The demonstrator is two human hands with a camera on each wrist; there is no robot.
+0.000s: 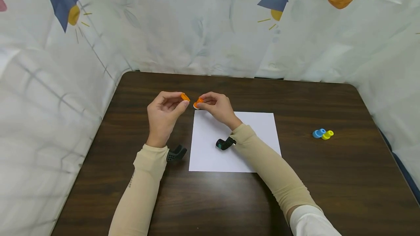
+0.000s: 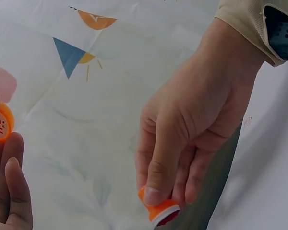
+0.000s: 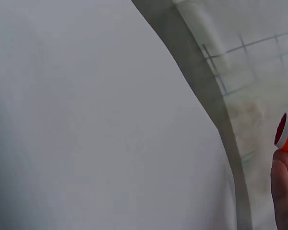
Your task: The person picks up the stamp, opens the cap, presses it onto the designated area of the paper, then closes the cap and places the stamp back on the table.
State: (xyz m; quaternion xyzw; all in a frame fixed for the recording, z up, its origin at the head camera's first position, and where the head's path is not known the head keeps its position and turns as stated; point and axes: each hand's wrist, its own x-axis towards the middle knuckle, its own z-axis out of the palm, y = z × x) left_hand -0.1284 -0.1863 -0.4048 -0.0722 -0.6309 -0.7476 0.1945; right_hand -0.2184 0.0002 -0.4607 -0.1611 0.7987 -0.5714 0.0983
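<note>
My left hand [image 1: 163,115] pinches an orange cap [image 1: 185,97] between thumb and fingers. Its round face, seen at the edge of the left wrist view, carries a red design. Just to the right, my right hand [image 1: 219,109] holds a small orange stamp [image 1: 199,101] by its handle. A white rim and a dark red stamping face [image 2: 167,218] point downward in the left wrist view. The stamp and cap are apart, above the far left corner of a white sheet of paper [image 1: 210,148]. A small faint reddish mark [image 2: 247,121] shows on the paper.
A blue stamp [image 1: 318,133] and a yellow stamp [image 1: 327,135] lie together on the dark wooden table [image 1: 341,177], right of the paper. A pale printed curtain [image 1: 203,32] hangs behind the table and along its sides.
</note>
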